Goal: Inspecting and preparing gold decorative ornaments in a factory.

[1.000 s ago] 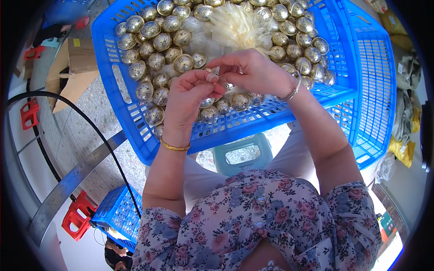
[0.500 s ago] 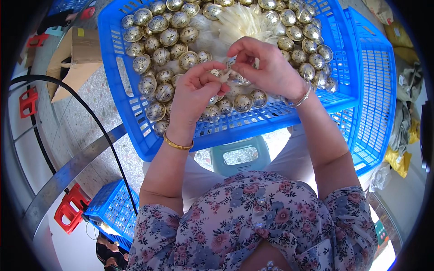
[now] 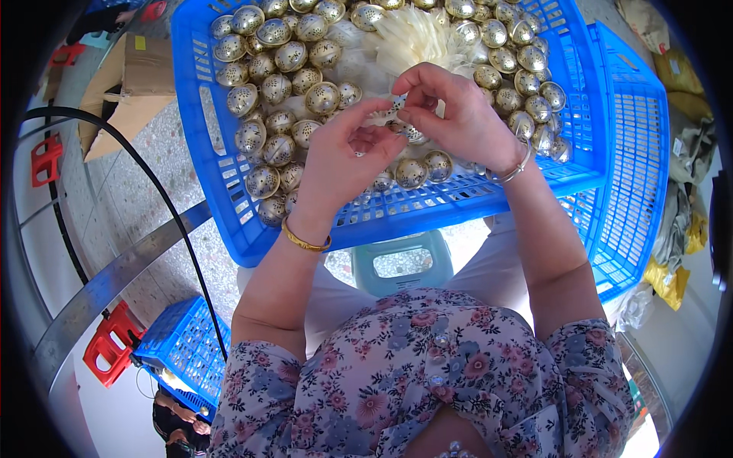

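Observation:
Over a blue plastic basket (image 3: pixel 252 243) my two hands meet, fingertips close together. My left hand (image 3: pixel 343 160) is closed in a pinch, thumb and forefinger pointing at the right hand. Thumb and fingers of my right hand (image 3: pixel 458 114) are also pinched. Whatever lies between the fingertips is too small and covered to name. Right under them shows part of a perforated, pale gold metal ball (image 3: pixel 413 134); whether it is held or lies in the basket I cannot tell. Many similar balls (image 3: pixel 321 98) fill the basket, around a bundle of thin cream-coloured strips (image 3: pixel 412 40).
Another blue basket (image 3: pixel 637 168) stands against the right side. On the left are an open cardboard box (image 3: pixel 141 72), a black cable (image 3: pixel 156 175), a curved metal bar (image 3: pixel 126 267), a red stool (image 3: pixel 111 343) and a smaller blue crate (image 3: pixel 183 347). A pale green stool (image 3: pixel 401 263) is between my knees.
My left hand has moved right and slightly up, closer to the right hand. The pale strip seen between the fingertips before is now covered. My right hand has shifted slightly right.

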Available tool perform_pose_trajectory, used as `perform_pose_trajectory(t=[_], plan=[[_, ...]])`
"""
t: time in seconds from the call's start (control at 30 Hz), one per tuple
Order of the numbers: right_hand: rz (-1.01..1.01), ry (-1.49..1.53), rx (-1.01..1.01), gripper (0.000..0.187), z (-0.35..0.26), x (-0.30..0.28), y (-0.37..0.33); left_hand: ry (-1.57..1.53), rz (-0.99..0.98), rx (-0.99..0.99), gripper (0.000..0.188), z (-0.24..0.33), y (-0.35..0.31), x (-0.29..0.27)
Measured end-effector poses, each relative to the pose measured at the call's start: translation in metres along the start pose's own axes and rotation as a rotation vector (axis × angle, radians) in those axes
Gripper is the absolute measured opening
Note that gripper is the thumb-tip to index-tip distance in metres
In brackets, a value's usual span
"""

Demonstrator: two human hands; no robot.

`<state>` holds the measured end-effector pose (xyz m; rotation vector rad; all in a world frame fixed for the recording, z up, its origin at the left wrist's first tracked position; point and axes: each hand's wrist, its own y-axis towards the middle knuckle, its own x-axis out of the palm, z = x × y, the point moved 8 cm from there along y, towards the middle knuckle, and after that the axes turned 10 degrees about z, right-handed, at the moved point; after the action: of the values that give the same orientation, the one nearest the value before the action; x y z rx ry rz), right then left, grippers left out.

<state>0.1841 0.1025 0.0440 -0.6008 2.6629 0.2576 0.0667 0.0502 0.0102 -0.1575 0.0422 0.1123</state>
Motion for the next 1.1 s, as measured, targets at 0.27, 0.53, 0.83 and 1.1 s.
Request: perform_pose_trajectory(t=[0.27,0.53,0.83,1.1], plan=[[-0.054,0.033,-0.011,0.019,-0.001,0.002,-0.002,0.206,0.061,0.122,0.018,0.007,0.001,-0.010],[-0.041,-0.055,-0.221,0.006,-0.013,-0.003,-0.003,0.310,0.075,0.197,0.013,0.017,0.001,-0.011],[-0.024,-0.077,-0.181,0.006,-0.009,-0.007,-0.003,0.412,0.090,0.268,0.013,0.023,0.000,-0.011],[0.058,-0.133,-0.232,0.005,-0.010,-0.014,-0.002,0.558,0.036,0.271,0.018,0.023,-0.002,-0.007]])
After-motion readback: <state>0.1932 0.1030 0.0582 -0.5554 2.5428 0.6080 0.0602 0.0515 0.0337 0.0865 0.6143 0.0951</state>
